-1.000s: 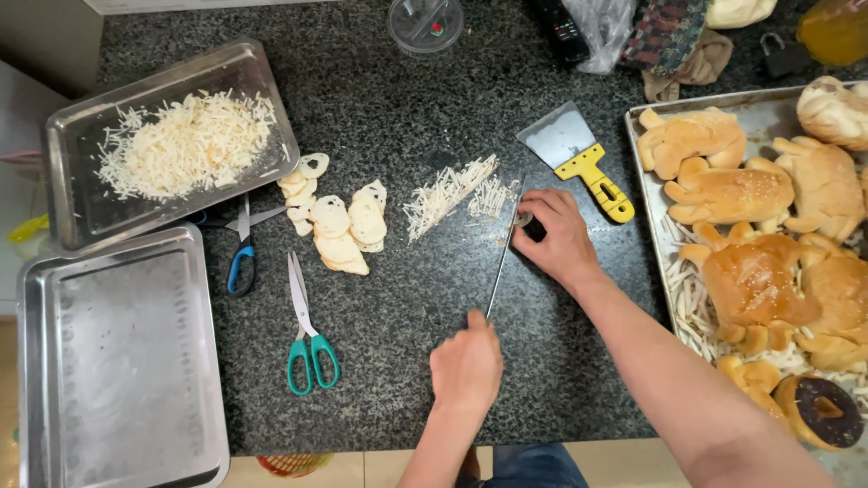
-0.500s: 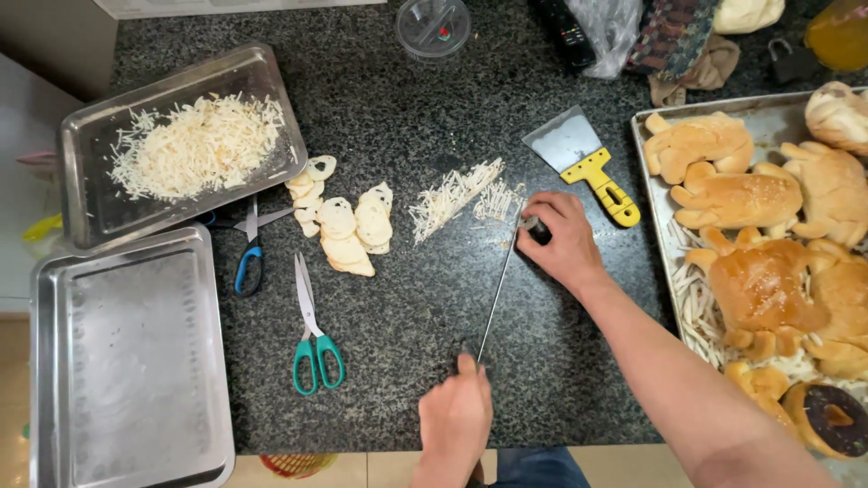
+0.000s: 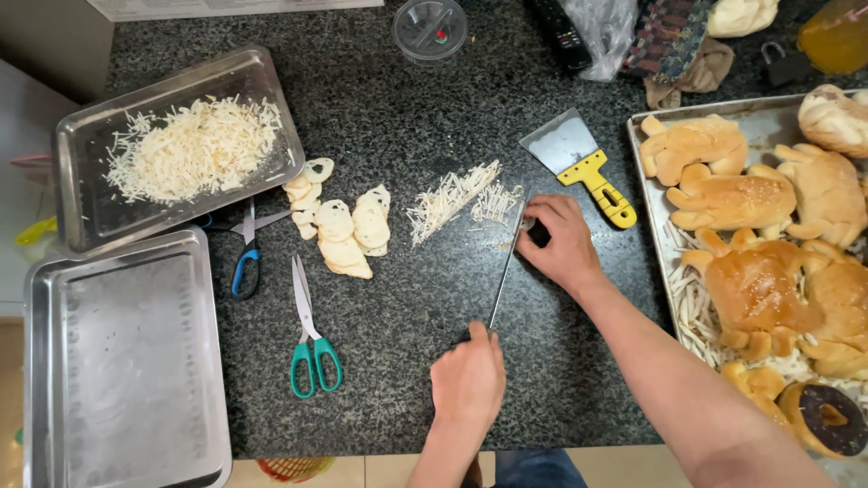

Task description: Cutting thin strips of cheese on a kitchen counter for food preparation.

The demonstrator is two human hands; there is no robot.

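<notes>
Dark granite counter: I note right hand (image 3: 562,242) gripping the knife (image 3: 503,276) handle, left hand (image 3: 468,378) pressing its tip, shredded strips (image 3: 449,199) just beyond, mid-chop; next rocking needs steady tip.

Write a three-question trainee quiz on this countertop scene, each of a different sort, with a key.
1. True or false: the right hand grips the yellow-handled scraper.
2. What lies between the two hands?
A) knife
B) spoon
C) fork
3. Fill in: the green-handled scissors lie beside the ____ steel tray.

Key: 1 false, it holds the knife's handle; 2 A, the left hand is at its tip; 3 empty.
</notes>
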